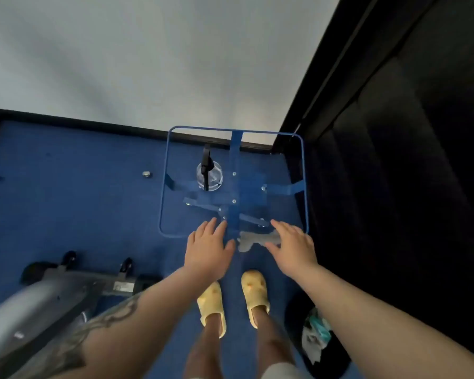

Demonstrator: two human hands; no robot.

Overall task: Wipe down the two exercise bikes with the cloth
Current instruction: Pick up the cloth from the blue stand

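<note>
A small grey cloth point(253, 239) lies on the near edge of a glass side table point(304, 187) with a blue rim. My right hand point(293, 247) hovers over the cloth's right end with fingers spread, fingertips at or just above it. My left hand point(207, 250) is open with straight fingers just left of the cloth, over the table's near edge. A clear spray bottle point(209, 172) with a black trigger head stands on the glass further back. The grey base of one exercise bike point(66, 285) shows at the lower left.
A white wall and black skirting run behind the table. A dark curtain or panel point(408, 160) fills the right side. A black bin point(316, 337) with rubbish stands by my right leg. Blue carpet point(66, 201) covers the floor; my feet wear yellow slippers.
</note>
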